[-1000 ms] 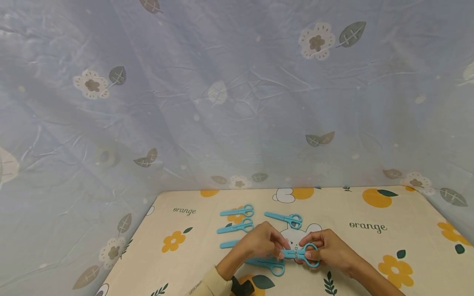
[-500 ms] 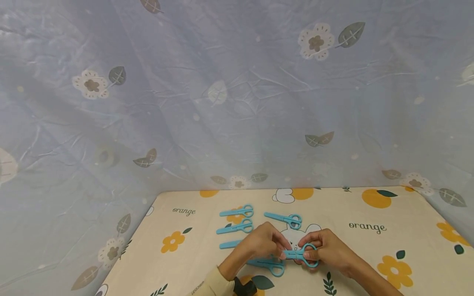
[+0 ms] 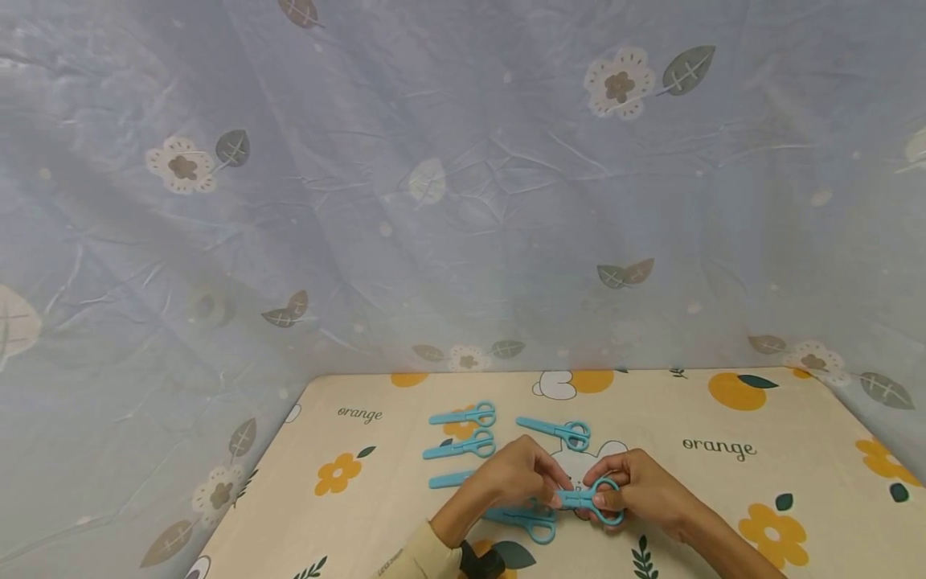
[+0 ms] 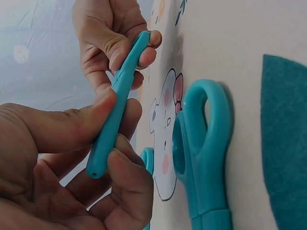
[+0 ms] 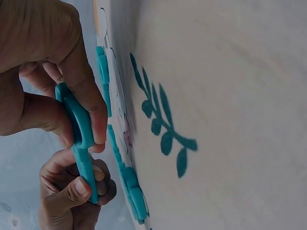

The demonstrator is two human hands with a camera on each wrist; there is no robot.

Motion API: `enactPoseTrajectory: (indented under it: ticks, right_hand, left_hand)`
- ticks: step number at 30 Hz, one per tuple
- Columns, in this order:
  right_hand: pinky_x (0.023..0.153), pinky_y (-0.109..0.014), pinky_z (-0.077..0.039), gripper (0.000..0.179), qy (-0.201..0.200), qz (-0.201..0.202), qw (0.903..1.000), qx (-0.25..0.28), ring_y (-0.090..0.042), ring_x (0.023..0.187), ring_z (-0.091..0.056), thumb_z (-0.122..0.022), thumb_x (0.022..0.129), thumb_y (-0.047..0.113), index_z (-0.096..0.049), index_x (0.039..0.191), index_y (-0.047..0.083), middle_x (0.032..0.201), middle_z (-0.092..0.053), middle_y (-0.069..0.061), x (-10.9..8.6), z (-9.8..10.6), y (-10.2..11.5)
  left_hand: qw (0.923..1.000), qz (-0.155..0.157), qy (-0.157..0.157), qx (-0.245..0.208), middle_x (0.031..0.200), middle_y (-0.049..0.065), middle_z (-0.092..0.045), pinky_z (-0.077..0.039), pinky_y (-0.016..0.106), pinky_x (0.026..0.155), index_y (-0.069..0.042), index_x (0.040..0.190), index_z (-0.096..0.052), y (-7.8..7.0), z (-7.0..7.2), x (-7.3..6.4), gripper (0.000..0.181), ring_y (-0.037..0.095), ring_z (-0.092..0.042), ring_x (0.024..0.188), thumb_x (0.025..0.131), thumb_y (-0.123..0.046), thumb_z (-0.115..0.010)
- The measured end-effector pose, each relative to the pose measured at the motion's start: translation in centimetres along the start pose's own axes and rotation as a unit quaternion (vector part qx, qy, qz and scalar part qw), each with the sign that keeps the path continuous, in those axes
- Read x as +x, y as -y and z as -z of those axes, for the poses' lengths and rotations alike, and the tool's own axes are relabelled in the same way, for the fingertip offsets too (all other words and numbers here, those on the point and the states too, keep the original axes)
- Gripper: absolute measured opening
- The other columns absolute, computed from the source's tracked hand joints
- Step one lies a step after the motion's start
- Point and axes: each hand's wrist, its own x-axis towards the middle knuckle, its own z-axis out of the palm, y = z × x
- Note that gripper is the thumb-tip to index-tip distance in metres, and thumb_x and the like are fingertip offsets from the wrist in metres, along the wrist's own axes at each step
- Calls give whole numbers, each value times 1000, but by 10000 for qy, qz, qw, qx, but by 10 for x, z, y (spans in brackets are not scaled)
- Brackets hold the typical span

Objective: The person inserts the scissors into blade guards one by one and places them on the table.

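Note:
Both hands hold one pair of turquoise scissors (image 3: 579, 499) whose blades sit in a matching cover. My left hand (image 3: 522, 473) pinches the covered blade end between thumb and fingers; in the left wrist view the cover's rounded tip (image 4: 96, 167) pokes out below the thumb. My right hand (image 3: 637, 490) grips the finger loops, and in the right wrist view its thumb and fingers close on the handle (image 5: 79, 120). The held pair is raised over the table, level and pointing left. Another covered pair of scissors (image 3: 531, 523) lies just below my left hand.
More covered turquoise scissors lie on the cloth: one pair at the back left (image 3: 463, 415), one pair below it (image 3: 459, 445), a third partly behind my left wrist (image 3: 448, 479), and one pair at centre back (image 3: 555, 430). A patterned tablecloth (image 3: 391, 482) covers the table; a floral curtain (image 3: 463, 201) hangs behind.
Over the last second the held scissors stay nearly in place; my left fingers shift very slightly right along the cover. The scissors on the cloth have not moved.

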Motion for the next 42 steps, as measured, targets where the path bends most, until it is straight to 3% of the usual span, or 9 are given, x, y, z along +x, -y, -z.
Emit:
enactPoseTrajectory:
  ticks: [4, 8, 13, 23, 33, 42]
  right_hand:
    - [63, -24, -59, 28, 11, 39, 10000, -63, -11, 72, -72, -76, 98, 7, -68, 117, -12, 86, -80, -8, 1, 2, 1]
    - [62, -24, -57, 28, 55, 4, 9998, -166, -10, 71, -70, -76, 99, 11, -70, 118, -8, 84, -78, -3, 2, 4, 1]
    - [64, -24, -57, 29, 123, 136, 9987, -478, -10, 74, -68, -75, 101, 15, -70, 121, -5, 87, -74, -3, 4, 10, 2]
    - [71, -28, -57, 33, -155, 245, 9948, -977, -15, 82, -67, -72, 103, 18, -70, 127, -5, 100, -73, -8, 8, 21, 1]
    - [67, -26, -53, 32, -502, 328, 9900, -1280, -14, 79, -64, -73, 101, 14, -71, 126, -6, 94, -74, -8, 11, 26, 1]
    - [70, -33, -63, 30, -746, 166, 9886, -1295, -21, 83, -70, -75, 99, 10, -71, 124, -7, 99, -75, -12, 10, 31, -1]
  left_hand:
    - [10000, 33, 55, -37, 70, -2, -70, -46, 22, 58, -5, 92, -85, -1, 1, 3, 17, 9, -60, 66, 82, 10, -84]
    - [9994, 39, 307, -166, 72, -2, -72, -48, 23, 59, -5, 96, -85, 1, 5, 6, 17, 9, -62, 67, 85, 7, -82]
    - [9985, -87, 467, -287, 79, 0, -75, -52, 24, 63, -4, 102, -84, 5, 10, 10, 17, 9, -65, 71, 88, 6, -79]
    - [9997, -208, 108, 30, 78, -4, -68, -45, 21, 64, -3, 99, -84, 5, 13, 19, 18, 8, -56, 73, 87, 9, -78]
    - [9987, -240, -72, 439, 79, -5, -71, -45, 21, 67, -8, 97, -85, 7, 13, 27, 15, 7, -58, 73, 88, 3, -80]
    - [9941, -240, -283, 1018, 78, -6, -73, -47, 20, 66, -10, 93, -85, 9, 11, 33, 12, 5, -59, 71, 88, 1, -83]
